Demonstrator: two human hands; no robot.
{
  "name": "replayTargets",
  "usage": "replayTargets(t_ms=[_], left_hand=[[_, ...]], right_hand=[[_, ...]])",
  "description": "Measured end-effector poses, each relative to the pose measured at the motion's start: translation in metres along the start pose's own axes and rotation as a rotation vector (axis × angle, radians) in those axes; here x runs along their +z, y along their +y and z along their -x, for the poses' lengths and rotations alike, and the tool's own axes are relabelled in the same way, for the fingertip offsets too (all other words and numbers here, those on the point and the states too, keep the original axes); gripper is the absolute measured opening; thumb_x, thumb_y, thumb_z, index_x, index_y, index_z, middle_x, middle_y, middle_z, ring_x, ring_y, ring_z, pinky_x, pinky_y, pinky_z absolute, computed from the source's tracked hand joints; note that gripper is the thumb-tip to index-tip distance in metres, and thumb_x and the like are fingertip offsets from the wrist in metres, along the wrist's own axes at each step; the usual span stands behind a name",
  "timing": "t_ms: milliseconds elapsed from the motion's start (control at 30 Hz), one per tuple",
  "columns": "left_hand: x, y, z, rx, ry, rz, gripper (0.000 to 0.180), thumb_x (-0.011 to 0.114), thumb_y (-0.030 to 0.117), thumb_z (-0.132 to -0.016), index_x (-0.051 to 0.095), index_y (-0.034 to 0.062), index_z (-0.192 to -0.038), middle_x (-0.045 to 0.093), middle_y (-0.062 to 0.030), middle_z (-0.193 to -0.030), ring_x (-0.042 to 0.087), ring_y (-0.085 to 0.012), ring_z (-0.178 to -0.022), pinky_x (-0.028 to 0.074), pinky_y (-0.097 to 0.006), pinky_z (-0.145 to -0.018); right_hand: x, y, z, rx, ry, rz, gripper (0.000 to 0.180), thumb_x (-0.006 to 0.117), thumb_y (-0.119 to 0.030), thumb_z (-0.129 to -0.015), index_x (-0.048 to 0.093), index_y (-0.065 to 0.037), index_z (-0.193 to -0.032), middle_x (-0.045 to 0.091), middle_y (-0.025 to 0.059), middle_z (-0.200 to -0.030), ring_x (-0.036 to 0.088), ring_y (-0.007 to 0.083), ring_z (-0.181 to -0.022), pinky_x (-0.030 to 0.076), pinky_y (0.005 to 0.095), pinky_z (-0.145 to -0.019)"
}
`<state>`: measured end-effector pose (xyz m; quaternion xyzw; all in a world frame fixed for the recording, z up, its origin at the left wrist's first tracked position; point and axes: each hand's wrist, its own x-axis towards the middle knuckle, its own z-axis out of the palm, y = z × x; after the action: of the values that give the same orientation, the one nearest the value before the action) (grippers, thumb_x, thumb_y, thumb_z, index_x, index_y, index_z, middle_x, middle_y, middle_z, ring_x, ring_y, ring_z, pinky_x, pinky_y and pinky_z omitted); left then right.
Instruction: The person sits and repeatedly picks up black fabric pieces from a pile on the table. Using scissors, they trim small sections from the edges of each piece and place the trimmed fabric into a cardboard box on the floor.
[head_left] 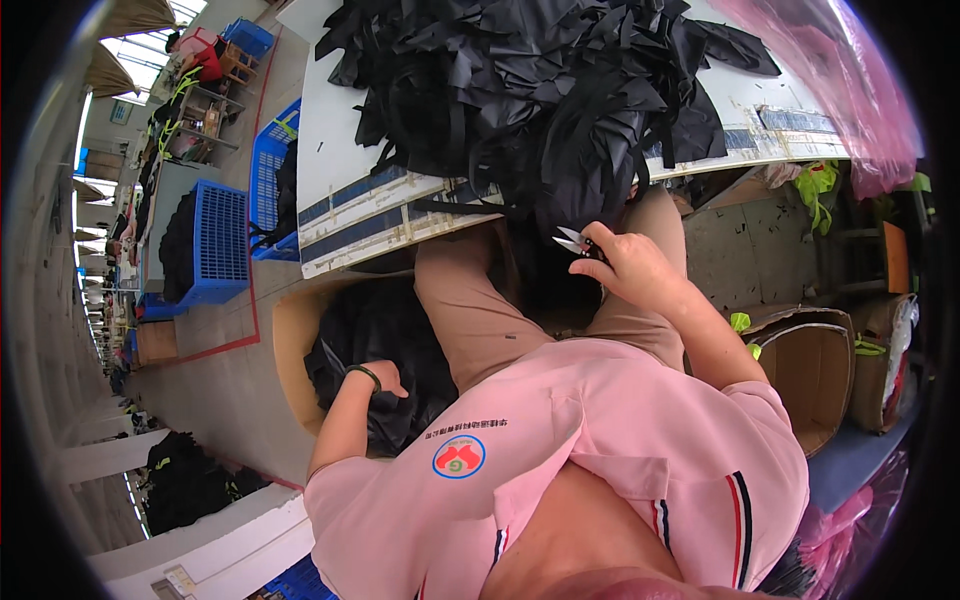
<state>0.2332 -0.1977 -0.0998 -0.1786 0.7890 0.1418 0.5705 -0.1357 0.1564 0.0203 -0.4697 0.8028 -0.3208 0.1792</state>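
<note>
My right hand (632, 264) is closed around small thread snips (572, 241), whose pointed blades stand apart and face left, above my lap. Just beyond the blades, black fabric pieces (575, 190) hang over the table edge. My left hand (386, 377), with a dark bracelet at its wrist, is low on the left, at the black fabric (380, 320) in a cardboard box (292, 335). Its fingers look curled; what they hold, if anything, is hidden against the dark cloth. A large heap of black pieces with straps (520, 80) covers much of the table.
The white table (330, 220) has a worn, taped front edge. Blue plastic crates (220, 245) with black cloth stand to the left beside a red floor line. Open cardboard boxes (810, 370) stand at right. Pink plastic film (850, 80) drapes over the table's right end.
</note>
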Motion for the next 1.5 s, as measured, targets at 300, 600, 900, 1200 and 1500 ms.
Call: replayTargets(t_ms=[300,600,900,1200,1500], left_hand=[[-0.319,0.19,0.089,0.914,1.379,0.39,0.017,0.064,0.014,-0.084,0.063,0.0009,-0.095,0.065,-0.0084,-0.092,0.06,-0.0169,-0.079,0.047,-0.028,-0.073],[-0.44,0.25,0.012,0.47,1.702,-0.524,0.042,0.07,0.035,-0.077,0.062,0.0162,-0.114,0.06,-0.0039,-0.111,0.055,-0.0253,-0.109,0.042,-0.043,-0.089],[-0.439,0.23,-0.007,0.3,1.628,-0.184,0.009,0.069,0.025,-0.077,0.069,0.0177,-0.081,0.062,-0.003,-0.096,0.059,-0.026,-0.096,0.045,-0.043,-0.079],[-0.381,0.212,0.142,1.213,1.35,0.609,0.004,0.055,0.003,-0.092,0.055,0.0027,-0.096,0.061,0.0001,-0.091,0.053,-0.0026,-0.081,0.04,-0.016,-0.073],[-0.26,0.235,0.26,1.913,0.808,0.696,0.017,0.06,0.007,-0.086,0.045,0.003,-0.092,0.06,-0.0111,-0.076,0.054,-0.0186,-0.064,0.043,-0.037,-0.071]], right_hand=[[0.02,-0.003,-0.002,-0.004,-0.027,-0.076,0.034,0.061,-0.031,-0.089,0.048,-0.003,-0.103,0.067,0.0156,-0.087,0.063,0.0378,-0.079,0.05,0.0447,-0.068],[0.028,0.025,0.02,0.069,-0.062,-0.104,0.033,0.061,-0.034,-0.088,0.05,-0.004,-0.1,0.067,0.0158,-0.085,0.063,0.0378,-0.079,0.049,0.0456,-0.069],[0.022,0.028,0.024,0.085,-0.066,-0.167,0.032,0.062,-0.033,-0.087,0.052,-0.005,-0.1,0.067,0.0152,-0.087,0.063,0.0364,-0.082,0.049,0.0444,-0.071],[-0.034,0.023,0.0,-0.002,0.49,-0.272,0.03,0.075,-0.024,-0.078,0.058,-0.005,-0.095,0.063,0.0114,-0.076,0.062,0.026,-0.063,0.048,0.0326,-0.058],[-0.074,-0.078,-0.05,-0.612,0.8,-0.254,0.058,0.085,-0.018,-0.064,0.058,-0.006,-0.114,0.059,0.0079,-0.094,0.06,0.0191,-0.078,0.047,0.028,-0.057]])
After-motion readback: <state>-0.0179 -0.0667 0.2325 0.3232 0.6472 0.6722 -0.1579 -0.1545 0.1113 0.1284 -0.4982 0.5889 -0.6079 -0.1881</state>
